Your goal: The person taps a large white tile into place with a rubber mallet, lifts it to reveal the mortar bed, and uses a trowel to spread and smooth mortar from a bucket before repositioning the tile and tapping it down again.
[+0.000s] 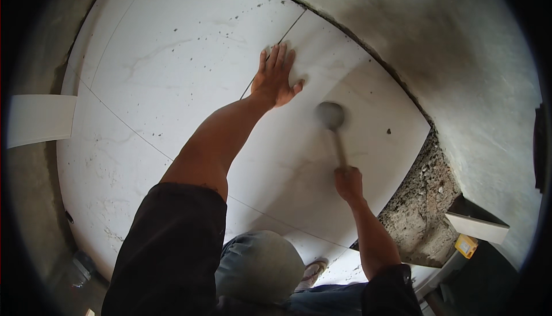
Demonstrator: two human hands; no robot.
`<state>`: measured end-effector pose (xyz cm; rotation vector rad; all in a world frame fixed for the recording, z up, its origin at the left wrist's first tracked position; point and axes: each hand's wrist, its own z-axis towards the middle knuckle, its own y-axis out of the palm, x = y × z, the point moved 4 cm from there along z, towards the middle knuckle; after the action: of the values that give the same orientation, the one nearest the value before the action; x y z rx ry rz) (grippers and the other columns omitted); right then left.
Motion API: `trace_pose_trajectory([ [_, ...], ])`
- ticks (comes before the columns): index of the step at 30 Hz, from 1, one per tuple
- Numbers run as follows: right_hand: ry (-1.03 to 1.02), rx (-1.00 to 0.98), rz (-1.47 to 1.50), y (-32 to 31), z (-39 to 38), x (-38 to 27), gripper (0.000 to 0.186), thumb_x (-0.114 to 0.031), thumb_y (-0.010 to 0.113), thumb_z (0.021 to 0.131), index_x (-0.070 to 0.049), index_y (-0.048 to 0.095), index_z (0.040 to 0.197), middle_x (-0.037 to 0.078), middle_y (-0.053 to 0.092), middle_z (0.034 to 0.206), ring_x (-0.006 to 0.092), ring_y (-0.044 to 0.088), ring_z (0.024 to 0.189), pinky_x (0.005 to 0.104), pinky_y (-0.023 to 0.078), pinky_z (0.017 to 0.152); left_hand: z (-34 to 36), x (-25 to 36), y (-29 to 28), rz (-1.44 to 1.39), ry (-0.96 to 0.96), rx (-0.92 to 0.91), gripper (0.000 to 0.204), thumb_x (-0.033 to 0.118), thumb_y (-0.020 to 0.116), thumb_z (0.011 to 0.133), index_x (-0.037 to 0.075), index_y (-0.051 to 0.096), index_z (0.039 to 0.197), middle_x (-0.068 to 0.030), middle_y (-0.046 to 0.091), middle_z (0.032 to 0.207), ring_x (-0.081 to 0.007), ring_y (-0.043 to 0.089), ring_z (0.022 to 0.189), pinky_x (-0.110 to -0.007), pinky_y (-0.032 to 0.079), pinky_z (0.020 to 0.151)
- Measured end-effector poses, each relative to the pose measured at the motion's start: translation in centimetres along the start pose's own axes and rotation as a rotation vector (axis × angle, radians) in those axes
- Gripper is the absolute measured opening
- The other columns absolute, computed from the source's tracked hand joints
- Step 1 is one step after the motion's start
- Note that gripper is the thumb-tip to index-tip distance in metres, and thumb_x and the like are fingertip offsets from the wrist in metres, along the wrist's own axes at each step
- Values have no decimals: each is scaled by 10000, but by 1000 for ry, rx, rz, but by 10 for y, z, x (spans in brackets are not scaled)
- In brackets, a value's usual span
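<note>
Down on the tiled floor, beside the wall: a person bends over a broad white tile (310, 172), both bare hands at work above it.
Left hand (275, 80): palm down, fingers fanned wide, laid right over the dark joint (294, 24) between this tile and its neighbour, thumb out to the right.
Right hand (348, 184): fist wrapped tight around the end of a mallet handle, and that's a firm hold!
Mallet (330, 116): round grey head pointing away from the person, right of the left hand and over the white tile; it's blurred, so whether it touches the surface I can't tell.
White tile: faint veining, a few dark crumbs on top, far edge running along the concrete wall (483, 74).
Rough bed (422, 201): grey and gritty, showing just past the tile's right-hand edge.
Right corner: a pale angular piece (477, 223) by the wall, with a small yellow-and-white object (466, 246) just below it.
Left edge: a white strip (41, 119) jutting in over the tiling.
Near side: one faded denim knee (267, 264), and a foot (312, 273) beside it.
</note>
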<state>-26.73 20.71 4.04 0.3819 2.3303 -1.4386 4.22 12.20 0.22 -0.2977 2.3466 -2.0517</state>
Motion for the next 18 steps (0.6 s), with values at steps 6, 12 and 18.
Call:
trace_pose_trajectory([
  [6,-18,63,237,0,-6,-9,284,-178,585,860,41,544,685,140,515,531,179,483,482,391,415,507,4,-1,0,-38,-8,43,794,553,344,921,76,127,1518,-158,62,1584,-292,31,1472,-475,32,1185],
  [12,103,55,313,-7,-12,-15,298,-191,582,866,43,545,685,154,492,518,183,485,486,395,410,503,2,0,-3,5,-8,24,791,560,324,919,77,135,1517,-164,70,1582,-294,39,1472,-480,34,1183],
  [18,58,89,328,-16,-13,-4,340,-208,591,888,47,556,667,119,520,508,192,511,472,391,391,488,5,0,1,1,7,34,792,564,316,918,78,139,1517,-169,68,1581,-303,46,1470,-492,42,1179],
])
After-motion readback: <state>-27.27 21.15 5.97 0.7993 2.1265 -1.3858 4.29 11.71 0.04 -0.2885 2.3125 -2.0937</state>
